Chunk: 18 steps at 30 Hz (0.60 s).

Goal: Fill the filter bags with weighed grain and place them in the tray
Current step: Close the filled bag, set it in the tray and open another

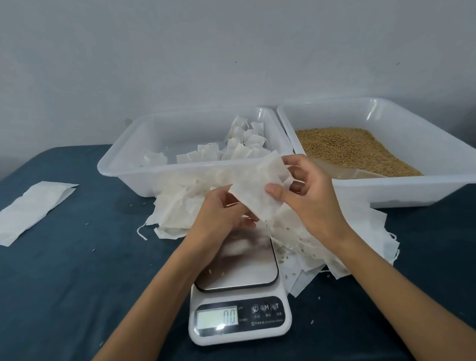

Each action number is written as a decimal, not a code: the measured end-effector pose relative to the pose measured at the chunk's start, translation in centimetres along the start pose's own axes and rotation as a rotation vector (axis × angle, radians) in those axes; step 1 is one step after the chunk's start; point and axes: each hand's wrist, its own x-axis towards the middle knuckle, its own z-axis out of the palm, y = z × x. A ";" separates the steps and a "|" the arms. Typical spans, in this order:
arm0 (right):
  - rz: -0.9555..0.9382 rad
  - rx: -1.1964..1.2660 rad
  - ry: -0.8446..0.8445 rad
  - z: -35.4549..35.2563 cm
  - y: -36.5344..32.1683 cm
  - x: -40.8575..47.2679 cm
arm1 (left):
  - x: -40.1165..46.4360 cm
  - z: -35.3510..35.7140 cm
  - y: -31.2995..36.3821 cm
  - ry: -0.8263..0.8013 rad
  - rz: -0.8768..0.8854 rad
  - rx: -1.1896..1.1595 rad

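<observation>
Empty filter bag (258, 187) held above the scale (239, 296).
Pinched by left hand (219, 208) and right hand (307, 191), near the tray (123, 168) of filled bags and the grain (351, 149).

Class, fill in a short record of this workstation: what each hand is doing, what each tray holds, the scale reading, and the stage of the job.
left hand: holds the empty filter bag from below
right hand: pinches the same bag's right side
left tray: filled filter bags
right tray: loose grain
scale: reads 0.0, a few stray grains on its plate
spare bags: heaped around the scale
stage: bag not yet filled
</observation>
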 end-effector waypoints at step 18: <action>-0.659 -0.703 0.235 0.9 0.4 -1.0 | -0.2 0.1 1.2 0.168 0.108 -0.040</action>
